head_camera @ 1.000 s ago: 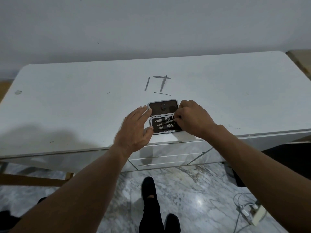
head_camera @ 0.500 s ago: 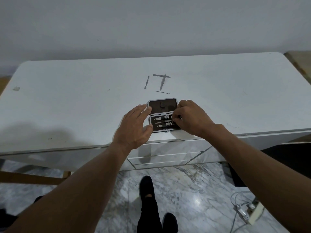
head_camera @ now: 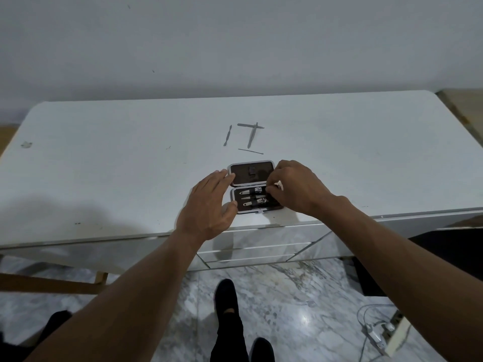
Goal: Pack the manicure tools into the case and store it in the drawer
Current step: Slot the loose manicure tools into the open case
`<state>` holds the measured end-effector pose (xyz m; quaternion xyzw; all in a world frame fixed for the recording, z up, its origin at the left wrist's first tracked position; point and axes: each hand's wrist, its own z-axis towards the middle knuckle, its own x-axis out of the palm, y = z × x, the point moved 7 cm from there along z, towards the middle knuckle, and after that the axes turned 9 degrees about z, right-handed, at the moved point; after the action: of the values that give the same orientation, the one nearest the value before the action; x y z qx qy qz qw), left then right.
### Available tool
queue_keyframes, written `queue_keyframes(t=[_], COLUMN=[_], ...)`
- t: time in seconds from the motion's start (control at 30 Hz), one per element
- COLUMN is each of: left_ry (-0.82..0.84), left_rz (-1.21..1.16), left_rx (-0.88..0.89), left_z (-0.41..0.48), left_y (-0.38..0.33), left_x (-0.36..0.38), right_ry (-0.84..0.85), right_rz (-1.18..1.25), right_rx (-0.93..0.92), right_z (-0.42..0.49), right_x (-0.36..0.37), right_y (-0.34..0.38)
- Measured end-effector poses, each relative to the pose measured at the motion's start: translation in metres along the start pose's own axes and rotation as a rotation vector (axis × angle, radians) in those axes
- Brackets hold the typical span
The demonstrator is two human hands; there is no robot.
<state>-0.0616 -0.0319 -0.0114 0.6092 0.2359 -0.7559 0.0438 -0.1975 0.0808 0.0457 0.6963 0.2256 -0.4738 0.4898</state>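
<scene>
Open case (head_camera: pixel 254 189) near the front edge of the white desk (head_camera: pixel 104 165), lid half at 12 o'clock, tray half at 6 o'clock. Three shiny tools (head_camera: pixel 252 197) already strapped in the tray, each lying left to right.

Left hand (head_camera: pixel 207 205) flat against the case's 9 o'clock side, fingers spread and loose, holding nothing, just steadying. Right hand (head_camera: pixel 298 189) curled over the tray's 3 o'clock end, fingertips pinched together, maybe on the end of a tool, but too small to tell for sure.

Four loose tools (head_camera: pixel 248 138) lying on the desk at 12 o'clock from the case, a little way beyond the lid. Two with long sides pointing away, toward 12 o'clock; two lying crossways, one of them crossing another. Right hand a bit nearer to them. Probably a straight reach forward over the lid for the next one.

Drawers (head_camera: pixel 251 246) shut, under the desk edge at 6 o'clock from the case.
</scene>
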Motion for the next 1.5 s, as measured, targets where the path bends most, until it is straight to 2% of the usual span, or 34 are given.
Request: queue_keyframes(t=[0.13,0.3,0.43,0.7,0.87,0.97,1.13,1.3,1.37,1.5], left_ry=[0.003,-0.011,-0.025,-0.037,-0.025,-0.021,-0.017,-0.005,0.001,0.012], left_rz=[-0.012,-0.022,-0.042,-0.092,-0.073,-0.052,-0.040,-0.016,-0.002,0.051], left_rx=[-0.010,0.014,0.018,0.028,0.021,0.026,0.021,0.015,0.033,0.067], left_z=[-0.001,-0.001,0.001,0.003,0.005,0.005,0.006,0.007,0.008,0.008], left_y=[-0.004,-0.005,-0.004,0.000,0.000,0.000,-0.001,-0.004,-0.005,-0.005], left_x=[-0.003,-0.005,-0.007,-0.007,-0.007,-0.006,-0.009,-0.012,-0.011,-0.009], right_ry=[-0.050,-0.123,-0.133,-0.177,-0.236,-0.233,-0.209,-0.157,-0.159,-0.137], right_rz=[-0.008,0.046,0.160,0.340,0.435,0.466,0.834,0.955,0.916,0.505], right_rx=[0.070,0.280,0.477,0.661,0.695,0.649,0.587,0.497,0.472,0.374], right_z=[0.020,0.069,0.108,0.145,0.148,0.145,0.117,0.080,0.063,0.038], right_x=[-0.016,-0.019,-0.012,-0.003,-0.011,-0.022,-0.030,-0.029,-0.025,-0.019], right_y=[-0.002,-0.017,-0.032,-0.035,-0.042,-0.047,-0.045,-0.035,-0.038,-0.042])
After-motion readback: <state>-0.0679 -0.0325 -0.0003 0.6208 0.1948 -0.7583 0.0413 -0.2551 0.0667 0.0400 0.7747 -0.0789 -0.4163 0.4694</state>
